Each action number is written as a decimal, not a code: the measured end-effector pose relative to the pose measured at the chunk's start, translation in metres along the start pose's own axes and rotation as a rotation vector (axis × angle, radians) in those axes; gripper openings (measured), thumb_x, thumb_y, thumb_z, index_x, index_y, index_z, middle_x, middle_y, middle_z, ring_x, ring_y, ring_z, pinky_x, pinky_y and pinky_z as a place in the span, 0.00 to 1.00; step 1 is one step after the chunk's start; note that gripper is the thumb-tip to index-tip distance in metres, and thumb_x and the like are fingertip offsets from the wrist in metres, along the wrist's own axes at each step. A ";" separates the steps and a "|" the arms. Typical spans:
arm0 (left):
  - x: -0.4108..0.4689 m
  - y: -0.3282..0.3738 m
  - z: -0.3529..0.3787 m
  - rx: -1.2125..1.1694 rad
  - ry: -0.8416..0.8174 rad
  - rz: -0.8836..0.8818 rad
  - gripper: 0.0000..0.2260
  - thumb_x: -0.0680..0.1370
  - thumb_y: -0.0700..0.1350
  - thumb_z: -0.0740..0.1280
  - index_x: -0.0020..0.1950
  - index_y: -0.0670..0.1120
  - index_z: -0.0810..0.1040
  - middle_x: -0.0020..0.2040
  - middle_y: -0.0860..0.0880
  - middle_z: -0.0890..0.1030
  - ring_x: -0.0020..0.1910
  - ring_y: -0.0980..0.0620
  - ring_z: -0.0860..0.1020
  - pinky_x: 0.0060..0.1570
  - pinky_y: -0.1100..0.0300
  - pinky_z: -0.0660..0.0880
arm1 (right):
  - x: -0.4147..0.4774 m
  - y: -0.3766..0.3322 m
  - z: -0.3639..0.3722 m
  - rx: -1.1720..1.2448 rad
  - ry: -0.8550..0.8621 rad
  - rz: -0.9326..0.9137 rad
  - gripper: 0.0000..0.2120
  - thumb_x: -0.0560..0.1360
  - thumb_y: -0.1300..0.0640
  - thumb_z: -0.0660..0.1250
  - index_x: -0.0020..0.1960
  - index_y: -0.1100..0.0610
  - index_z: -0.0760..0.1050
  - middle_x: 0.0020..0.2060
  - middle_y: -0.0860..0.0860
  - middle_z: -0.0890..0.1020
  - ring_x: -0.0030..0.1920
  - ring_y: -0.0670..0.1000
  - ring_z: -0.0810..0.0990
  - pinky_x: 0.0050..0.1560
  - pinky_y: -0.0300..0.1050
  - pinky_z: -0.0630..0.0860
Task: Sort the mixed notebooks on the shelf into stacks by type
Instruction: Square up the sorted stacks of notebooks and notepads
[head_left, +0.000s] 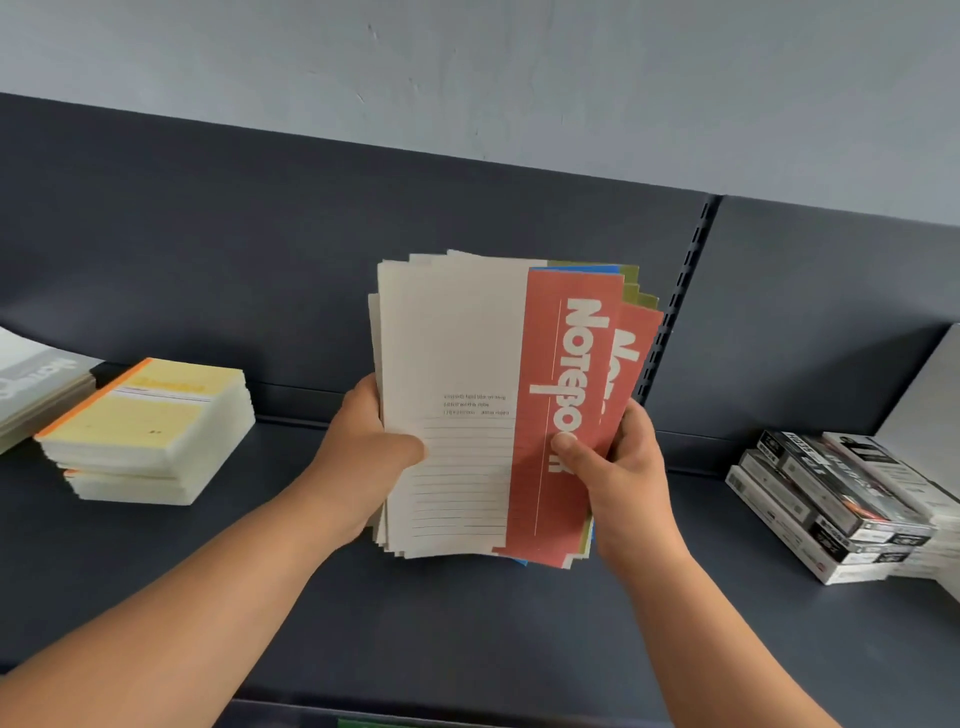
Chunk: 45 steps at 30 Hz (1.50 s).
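Bare hands (363, 457) (forearms (208, 597) too)

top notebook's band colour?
Red band with white lettering, on a cream notebook; head view.

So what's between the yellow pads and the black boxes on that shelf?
Head view: a fanned notebook bundle, gripped by the left hand and right hand; otherwise bare shelf.

One word legible: "Notebook"

"Notebook" is printed sideways in white on the red band (566, 395) of the front notebook (457, 353). Its first letters are repeated on the red notebook behind (635, 343). Small print on the cream cover and lettering on the black boxes (831, 493) cannot be read.
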<state>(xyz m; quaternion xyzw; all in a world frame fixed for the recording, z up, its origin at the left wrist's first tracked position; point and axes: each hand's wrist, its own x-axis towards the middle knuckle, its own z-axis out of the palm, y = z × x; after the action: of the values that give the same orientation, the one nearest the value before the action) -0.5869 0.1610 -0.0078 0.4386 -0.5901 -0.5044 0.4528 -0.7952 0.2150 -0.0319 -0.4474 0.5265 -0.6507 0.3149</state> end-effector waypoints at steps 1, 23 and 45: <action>-0.001 -0.002 -0.002 0.004 -0.010 -0.009 0.25 0.67 0.29 0.64 0.57 0.55 0.72 0.56 0.51 0.79 0.57 0.52 0.78 0.53 0.53 0.76 | -0.001 0.002 0.001 -0.001 -0.010 0.006 0.21 0.69 0.62 0.73 0.59 0.48 0.74 0.51 0.49 0.85 0.52 0.53 0.84 0.56 0.57 0.80; 0.003 -0.001 -0.010 -0.023 -0.035 0.116 0.27 0.74 0.32 0.66 0.56 0.65 0.66 0.55 0.58 0.79 0.56 0.60 0.77 0.49 0.62 0.74 | 0.003 0.003 0.013 0.038 0.037 0.002 0.21 0.74 0.69 0.70 0.59 0.47 0.73 0.50 0.49 0.84 0.53 0.54 0.84 0.55 0.57 0.81; 0.011 0.056 -0.011 -0.134 -0.017 0.233 0.38 0.75 0.44 0.70 0.78 0.59 0.52 0.66 0.63 0.67 0.62 0.64 0.72 0.54 0.69 0.68 | 0.015 -0.063 0.035 -0.037 0.084 -0.098 0.40 0.69 0.38 0.68 0.77 0.38 0.54 0.61 0.40 0.77 0.57 0.49 0.82 0.60 0.56 0.78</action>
<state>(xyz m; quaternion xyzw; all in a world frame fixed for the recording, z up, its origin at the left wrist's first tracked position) -0.5821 0.1537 0.0493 0.3315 -0.6058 -0.4902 0.5318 -0.7654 0.2035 0.0341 -0.4507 0.5286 -0.6738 0.2518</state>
